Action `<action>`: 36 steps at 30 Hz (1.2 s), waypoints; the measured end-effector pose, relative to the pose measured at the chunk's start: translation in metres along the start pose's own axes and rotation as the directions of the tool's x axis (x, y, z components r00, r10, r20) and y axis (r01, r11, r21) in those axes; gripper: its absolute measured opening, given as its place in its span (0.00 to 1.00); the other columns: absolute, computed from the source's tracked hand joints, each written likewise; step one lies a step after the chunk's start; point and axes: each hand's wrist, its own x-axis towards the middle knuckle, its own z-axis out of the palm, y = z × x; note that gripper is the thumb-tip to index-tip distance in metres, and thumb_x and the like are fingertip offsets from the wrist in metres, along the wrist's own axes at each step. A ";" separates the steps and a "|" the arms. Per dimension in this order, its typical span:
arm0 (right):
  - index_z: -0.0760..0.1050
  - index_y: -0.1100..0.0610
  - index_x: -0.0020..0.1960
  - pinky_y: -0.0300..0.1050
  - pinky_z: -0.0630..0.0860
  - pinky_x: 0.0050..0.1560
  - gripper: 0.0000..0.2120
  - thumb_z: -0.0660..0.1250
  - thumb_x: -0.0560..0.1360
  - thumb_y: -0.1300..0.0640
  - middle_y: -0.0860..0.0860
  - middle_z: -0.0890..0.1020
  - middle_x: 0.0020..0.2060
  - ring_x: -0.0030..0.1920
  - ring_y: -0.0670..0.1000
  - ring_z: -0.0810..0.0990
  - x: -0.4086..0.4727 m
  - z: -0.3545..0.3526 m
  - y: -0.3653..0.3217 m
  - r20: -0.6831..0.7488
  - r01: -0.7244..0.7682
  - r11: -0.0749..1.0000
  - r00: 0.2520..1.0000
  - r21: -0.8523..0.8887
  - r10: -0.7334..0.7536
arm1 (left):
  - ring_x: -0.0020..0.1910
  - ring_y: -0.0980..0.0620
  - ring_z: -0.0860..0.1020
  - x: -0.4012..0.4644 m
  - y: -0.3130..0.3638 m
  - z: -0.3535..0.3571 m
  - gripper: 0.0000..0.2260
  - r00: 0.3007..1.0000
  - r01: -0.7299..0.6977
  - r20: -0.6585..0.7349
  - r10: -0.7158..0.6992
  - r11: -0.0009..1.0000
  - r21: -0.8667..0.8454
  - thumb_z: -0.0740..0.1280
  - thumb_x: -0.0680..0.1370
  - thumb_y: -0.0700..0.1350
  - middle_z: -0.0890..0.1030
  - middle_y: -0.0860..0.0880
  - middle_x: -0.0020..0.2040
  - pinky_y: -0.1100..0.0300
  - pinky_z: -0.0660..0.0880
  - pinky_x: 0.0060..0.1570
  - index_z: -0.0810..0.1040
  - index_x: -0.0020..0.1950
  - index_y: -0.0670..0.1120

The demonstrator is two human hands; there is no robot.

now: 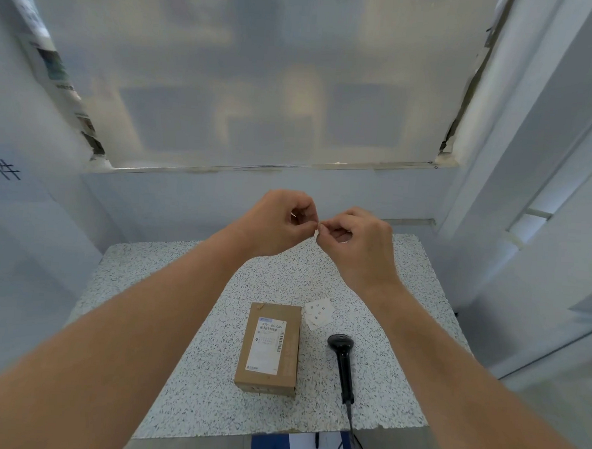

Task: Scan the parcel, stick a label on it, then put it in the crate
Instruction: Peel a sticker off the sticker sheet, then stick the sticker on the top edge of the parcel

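Observation:
A brown cardboard parcel [269,348] with a white shipping label on top lies flat on the speckled table [184,373]. Both my hands are raised over the table's far side, well above the parcel. My left hand [281,220] and my right hand [359,239] pinch a small white label [317,231] between their fingertips, thumbs and forefingers meeting. A black handheld scanner [342,357] lies to the right of the parcel, its cable running off the front edge. No crate is in view.
A small pile of white label sheets [318,313] lies just behind the parcel's right corner. A blue object with white paper [305,448] sits below the table's front edge. White walls close in on the left, back and right.

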 end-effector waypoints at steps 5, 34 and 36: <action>0.87 0.58 0.44 0.27 0.76 0.40 0.03 0.79 0.73 0.59 0.48 0.84 0.37 0.34 0.39 0.80 -0.002 0.001 0.000 0.001 -0.106 0.994 0.994 0.036 0.106 | 0.44 0.46 0.83 -0.001 -0.002 0.003 0.02 0.999 -0.032 0.005 0.032 0.999 0.035 0.72 0.76 0.39 0.84 0.47 0.42 0.44 0.81 0.48 0.82 0.43 0.43; 0.82 0.58 0.47 0.59 0.86 0.51 0.07 0.69 0.77 0.55 0.53 0.86 0.42 0.41 0.52 0.84 -0.064 0.122 0.063 0.399 -0.794 0.607 0.565 0.028 0.722 | 0.34 0.49 0.71 -0.077 -0.167 0.076 0.08 0.661 0.739 0.010 -0.750 0.654 0.163 0.62 0.81 0.48 0.77 0.47 0.41 0.56 0.68 0.34 0.70 0.44 0.46; 0.81 0.59 0.48 0.53 0.86 0.46 0.09 0.69 0.77 0.53 0.56 0.86 0.43 0.40 0.54 0.85 -0.073 0.140 0.065 0.389 -0.805 0.593 0.545 -0.003 0.743 | 0.35 0.49 0.72 -0.089 -0.189 0.079 0.08 0.622 0.769 0.017 -0.783 0.614 0.178 0.62 0.81 0.49 0.78 0.46 0.43 0.56 0.69 0.35 0.71 0.46 0.46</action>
